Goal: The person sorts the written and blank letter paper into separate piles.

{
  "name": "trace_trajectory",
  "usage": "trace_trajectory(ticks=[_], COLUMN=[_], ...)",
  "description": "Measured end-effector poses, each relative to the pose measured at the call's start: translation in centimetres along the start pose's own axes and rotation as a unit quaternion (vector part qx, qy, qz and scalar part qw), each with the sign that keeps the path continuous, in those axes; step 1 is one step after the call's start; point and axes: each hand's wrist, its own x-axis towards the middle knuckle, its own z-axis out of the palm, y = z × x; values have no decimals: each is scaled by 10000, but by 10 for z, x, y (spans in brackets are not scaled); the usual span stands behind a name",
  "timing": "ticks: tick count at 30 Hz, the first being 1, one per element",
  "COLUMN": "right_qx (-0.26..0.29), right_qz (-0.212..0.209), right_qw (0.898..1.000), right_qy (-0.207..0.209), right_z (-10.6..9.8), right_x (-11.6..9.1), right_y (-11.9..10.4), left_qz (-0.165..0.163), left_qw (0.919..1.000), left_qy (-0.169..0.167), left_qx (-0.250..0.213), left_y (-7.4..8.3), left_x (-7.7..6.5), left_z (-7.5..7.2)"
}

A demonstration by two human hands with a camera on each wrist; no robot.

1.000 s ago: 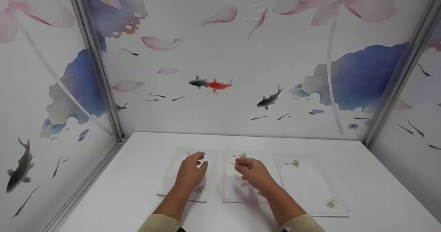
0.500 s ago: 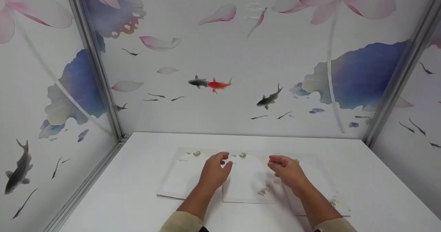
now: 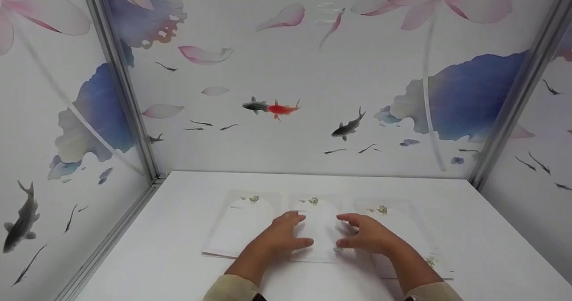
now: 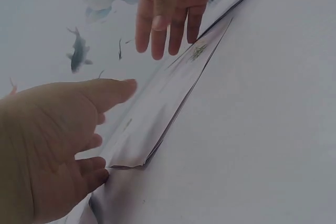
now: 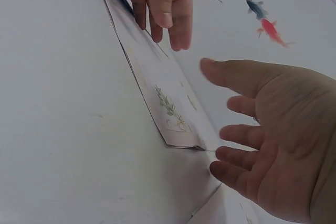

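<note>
Three thin stacks of white paper with pale borders and printed green sprigs lie side by side: a left stack (image 3: 239,229), a middle stack (image 3: 319,225) and a right stack (image 3: 413,229). Over the left side of the middle stack is my left hand (image 3: 282,236), fingers spread and thumb pointing right. My right hand (image 3: 371,235) faces it at the right side, thumb and fingers apart. Both palms turn inward with nothing between them. In the left wrist view, my left hand (image 4: 58,140) is beside the near end of the middle stack (image 4: 152,124).
A white table (image 3: 192,202) carries the stacks. White panels printed with lotus flowers and fish enclose it: a back panel (image 3: 268,153), a left panel (image 3: 103,211) and a right panel (image 3: 545,202). Metal posts (image 3: 143,153) stand at the back corners.
My left hand has moved right from the left stack to the middle one. My right hand has shifted right from over the middle stack to its right side. The fingers of both hands have spread.
</note>
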Motion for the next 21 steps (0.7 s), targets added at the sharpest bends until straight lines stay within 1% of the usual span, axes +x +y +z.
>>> trace_trajectory(ticks=[2,3,5,7,10,15,17,21], right_qx=[-431,-604,-850,-962,-968,-895,-935,-1020], right_qz=[-70,-130,-230,-343,-423,-438,-486,-567], right_qw=[9987,9975,9950,9936,9933,9941,9937,9930], right_qy=[-261,-353,-462,-483,-475,-437,-375,-177], right_z=[1,2,3,4,4,4,4,6], right_x=[-1,-2,-2,-2,-2,-1,0,3], right_y=[1,2,3,4,5,6,6,5], left_qz=[108,153,180,188,164,162,150,148], left_qw=[9984,9969,9945,9932,9924,9930,9930,9905], left_qy=[-294,-384,-483,-461,-438,-391,-325,-113], left_qx=[473,669,908,1052,1141,1107,1128,1364], left_y=[0,1,3,5,6,5,5,7], left_x=[-2,-4,-5,-6,-7,-5,-4,-1], left_z=[2,2,4,4,4,5,6,8])
